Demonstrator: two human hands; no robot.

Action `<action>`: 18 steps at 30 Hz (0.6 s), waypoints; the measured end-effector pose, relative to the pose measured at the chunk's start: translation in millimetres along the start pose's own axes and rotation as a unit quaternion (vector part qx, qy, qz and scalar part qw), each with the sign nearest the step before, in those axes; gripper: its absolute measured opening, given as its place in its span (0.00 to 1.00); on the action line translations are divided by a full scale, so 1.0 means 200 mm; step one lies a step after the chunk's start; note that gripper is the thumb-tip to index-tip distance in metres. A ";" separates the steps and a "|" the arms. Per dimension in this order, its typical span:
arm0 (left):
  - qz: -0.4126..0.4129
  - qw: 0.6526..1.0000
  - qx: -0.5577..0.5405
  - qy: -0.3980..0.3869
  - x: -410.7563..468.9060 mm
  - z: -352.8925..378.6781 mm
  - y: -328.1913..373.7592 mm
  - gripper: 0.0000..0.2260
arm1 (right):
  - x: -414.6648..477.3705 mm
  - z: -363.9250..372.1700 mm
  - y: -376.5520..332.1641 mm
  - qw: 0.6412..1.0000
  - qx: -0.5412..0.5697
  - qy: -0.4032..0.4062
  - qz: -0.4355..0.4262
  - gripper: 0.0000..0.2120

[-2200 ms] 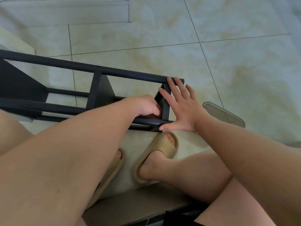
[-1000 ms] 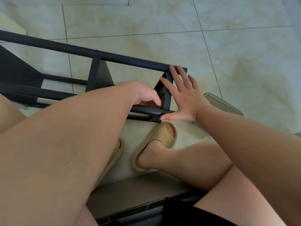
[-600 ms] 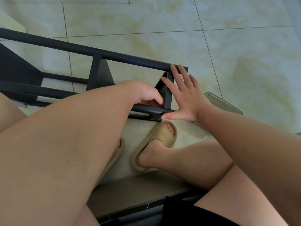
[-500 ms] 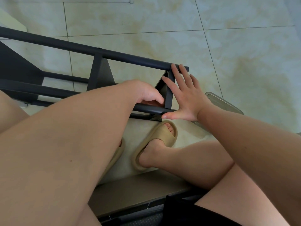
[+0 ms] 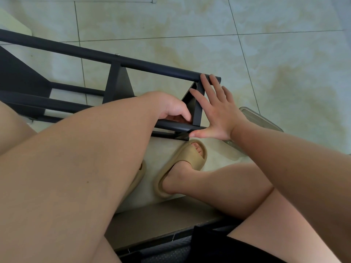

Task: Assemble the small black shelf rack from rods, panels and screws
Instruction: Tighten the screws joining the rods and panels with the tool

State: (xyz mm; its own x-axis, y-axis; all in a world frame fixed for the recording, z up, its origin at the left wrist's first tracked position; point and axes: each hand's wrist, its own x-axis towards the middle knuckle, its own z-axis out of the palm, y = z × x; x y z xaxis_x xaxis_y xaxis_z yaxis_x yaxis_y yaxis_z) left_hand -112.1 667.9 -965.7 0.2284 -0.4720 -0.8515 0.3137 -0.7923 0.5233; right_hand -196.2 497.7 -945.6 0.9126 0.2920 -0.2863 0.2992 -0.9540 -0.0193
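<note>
Presently, the black shelf rack [image 5: 62,48] is found lying on its side on the tiled floor [image 5: 275,59], directly ahead of the seated person's knees. Two long rods are seen running from the left edge toward the centre: the far rod [image 5: 152,68] and the near rod [image 5: 171,125]. Between them, a middle panel [image 5: 117,84] and an end panel [image 5: 198,109] are set crosswise. A small pale screw head [image 5: 117,54] is noted on the far rod above the middle panel.

The right hand [image 5: 218,114] is laid flat against the outer face of the end panel, fingers straight and spread. Its fingertips [image 5: 203,77] reach the end of the far rod, and its thumb is pressed at the end of the near rod. Nothing is gripped by it.

The left hand [image 5: 171,107] is placed inside the frame, just beside the end panel and above the near rod, with fingers curled inward. Whether anything is held in it cannot be told, as the palm is hidden.

Below the rack, a tan slipper [image 5: 190,160] is worn on one foot, with the second slipper mostly hidden by the left forearm. A clear plastic container [image 5: 262,120] is partly seen on the floor behind the right wrist.
</note>
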 end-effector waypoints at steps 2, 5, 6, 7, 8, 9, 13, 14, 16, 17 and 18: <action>-0.001 1.000 -0.009 -0.004 0.00 0.00 0.00 0.10 | 0.00 0.00 0.00 1.000 0.003 0.001 0.000 0.60; 0.001 1.000 -0.019 -0.009 0.00 0.00 -0.01 0.07 | 0.00 0.00 0.00 1.000 0.004 0.005 0.000 0.60; 0.000 1.000 -0.022 -0.012 0.00 0.00 -0.01 0.06 | 0.00 0.00 0.00 1.000 0.004 0.005 -0.001 0.60; -0.001 1.000 -0.017 -0.015 0.00 0.00 0.00 0.06 | 0.00 0.00 0.00 1.000 0.005 0.005 -0.001 0.60; -0.004 1.000 -0.007 -0.015 0.00 0.00 0.00 0.07 | 0.00 0.00 0.00 1.000 0.005 0.005 -0.001 0.60; -0.008 1.000 0.004 -0.013 0.01 0.00 0.00 0.09 | 0.00 0.01 0.00 1.000 0.006 0.007 -0.002 0.60; -0.007 1.000 0.020 0.003 0.00 0.01 0.01 0.12 | 0.00 0.01 0.00 1.000 0.006 0.013 -0.004 0.60; -0.004 1.000 0.015 0.002 -0.01 0.01 0.01 0.10 | 0.00 0.01 0.00 1.000 0.005 0.014 -0.004 0.60; -0.001 1.000 0.006 -0.002 -0.01 0.01 0.01 0.05 | 0.00 0.02 0.01 1.000 0.003 0.015 -0.005 0.60; 0.001 1.000 0.003 -0.005 -0.01 0.01 0.01 0.04 | 0.00 0.02 0.01 1.000 0.004 0.016 -0.005 0.60; 0.002 1.000 0.000 -0.006 -0.01 0.01 0.01 0.04 | 0.00 0.02 0.01 1.000 0.005 0.016 -0.005 0.60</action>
State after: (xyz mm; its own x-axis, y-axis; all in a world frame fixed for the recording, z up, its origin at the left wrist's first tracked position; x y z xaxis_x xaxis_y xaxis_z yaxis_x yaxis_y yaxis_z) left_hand -113.8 666.1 -963.7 0.2181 -0.4802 -0.8496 0.3122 -0.7905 0.5269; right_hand -196.4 496.6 -949.3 0.9180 0.3027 -0.2562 0.3049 -0.9518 -0.0319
